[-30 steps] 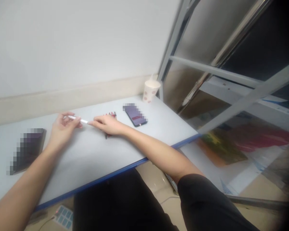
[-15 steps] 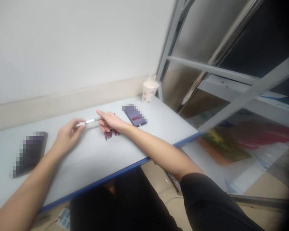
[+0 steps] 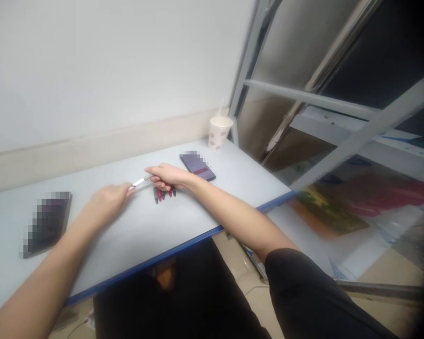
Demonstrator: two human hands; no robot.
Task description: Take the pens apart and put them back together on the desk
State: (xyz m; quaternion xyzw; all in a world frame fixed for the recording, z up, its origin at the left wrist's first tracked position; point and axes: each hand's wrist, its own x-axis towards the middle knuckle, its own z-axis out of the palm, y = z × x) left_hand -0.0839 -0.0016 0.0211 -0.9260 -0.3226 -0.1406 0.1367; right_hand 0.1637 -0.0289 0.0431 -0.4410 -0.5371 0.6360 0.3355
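A slim white pen with a grey section stretches between my hands above the table. My left hand is closed on its left end, thumb and fingers pinched together. Around the right end wrap the fingers of my right hand, the thumb pointing left along it. Under the right hand, several dark and red pen-like sticks lie side by side on the table; their far ends are hidden by the hand.
On the white, blue-edged table, one dark phone lies at left and another phone behind my right wrist. A patterned paper cup stands at the back corner. A metal frame rises to the right.
My left hand has turned over and shifted right, with its back now facing up. My right hand has moved slightly right; both still grip the pen.
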